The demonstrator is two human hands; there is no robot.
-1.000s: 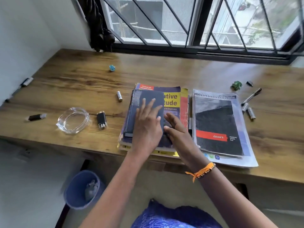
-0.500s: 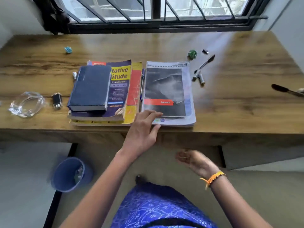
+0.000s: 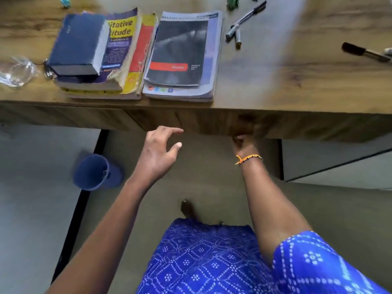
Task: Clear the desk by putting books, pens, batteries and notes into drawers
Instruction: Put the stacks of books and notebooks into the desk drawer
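Nothing is looking put away yet: every book, pen and small item in view is lying on the wooden desk (image 3: pixel 297 77), and no drawer is showing open. The step in hand appears to be opening a drawer (image 3: pixel 212 124) under the front edge.

The right hand (image 3: pixel 244 143) is reaching up to the underside of the drawer front, below the notebooks; its fingers are blurred and partly hidden there, so I cannot tell whether they are gripping the edge. The left hand (image 3: pixel 159 149) is hovering just short of the desk's front face, fingers spread and loosely bent, holding nothing.

On the desk top, left of the notebooks (image 3: pixel 182 56), a stack of books (image 3: pixel 101 54) is sitting: a thick dark blue hardback on top of soft, dog-eared paperbacks with frayed yellow covers. The notebooks are flat and glossy, a black cover lying on a larger spiral-bound one. Right of the notebooks, thin pens (image 3: pixel 244 20) are lying loose, and further right a dark-capped marker (image 3: pixel 364 52) is resting near the desk's end. Behind the pens a small crumpled green scrap (image 3: pixel 232 2) is lying. Left of the books a clear glass dish (image 3: pixel 17 71) is glinting, with a small dark metal-tipped object (image 3: pixel 48 70) just beside the stack, too blurred to name.

So the whole sorting job is remaining, judging from this.
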